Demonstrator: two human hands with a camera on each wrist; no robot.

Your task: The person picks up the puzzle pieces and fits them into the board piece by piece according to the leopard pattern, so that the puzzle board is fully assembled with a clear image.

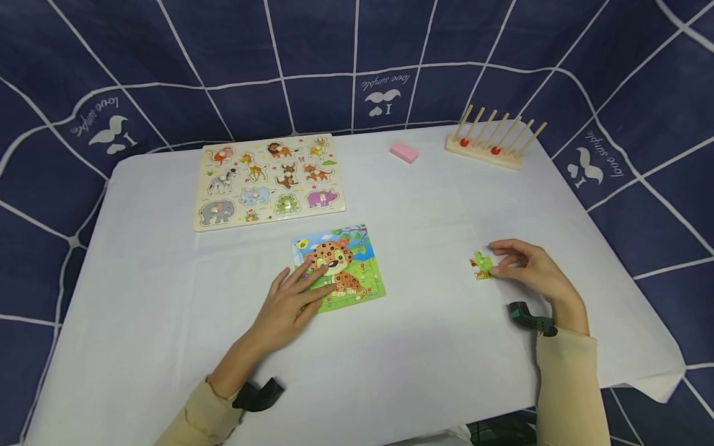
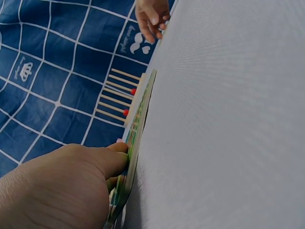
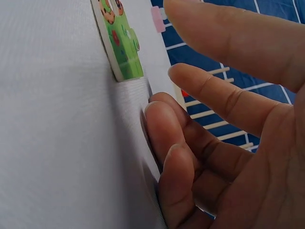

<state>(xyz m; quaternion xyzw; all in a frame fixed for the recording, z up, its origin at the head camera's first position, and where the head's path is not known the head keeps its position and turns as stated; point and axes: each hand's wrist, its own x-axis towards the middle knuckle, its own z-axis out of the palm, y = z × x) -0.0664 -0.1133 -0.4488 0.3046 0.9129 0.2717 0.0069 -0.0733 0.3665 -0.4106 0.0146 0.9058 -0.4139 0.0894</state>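
My left hand (image 1: 283, 311) rests with spread fingers on the lower left of a square leopard jigsaw puzzle (image 1: 365, 279). In the left wrist view the thin edge of the puzzle board (image 2: 136, 138) shows beside that hand (image 2: 71, 176). On the right side of the table lies a loose green jigsaw piece (image 1: 483, 265) with bits of red and brown. My right hand (image 1: 530, 269) is just right of this piece, thumb and forefinger parted. The right wrist view shows the piece (image 3: 125, 52) flat on the cloth, outside the fingers, while the other fingers (image 3: 164, 124) curl loosely against the table.
A wooden animal peg puzzle (image 1: 234, 214) lies at the back left. Behind the leopard puzzle is a pink block (image 1: 404, 152). A wooden peg rack (image 1: 485, 156) with two red beads stands at the back right. White cloth (image 1: 424, 353) covers the table.
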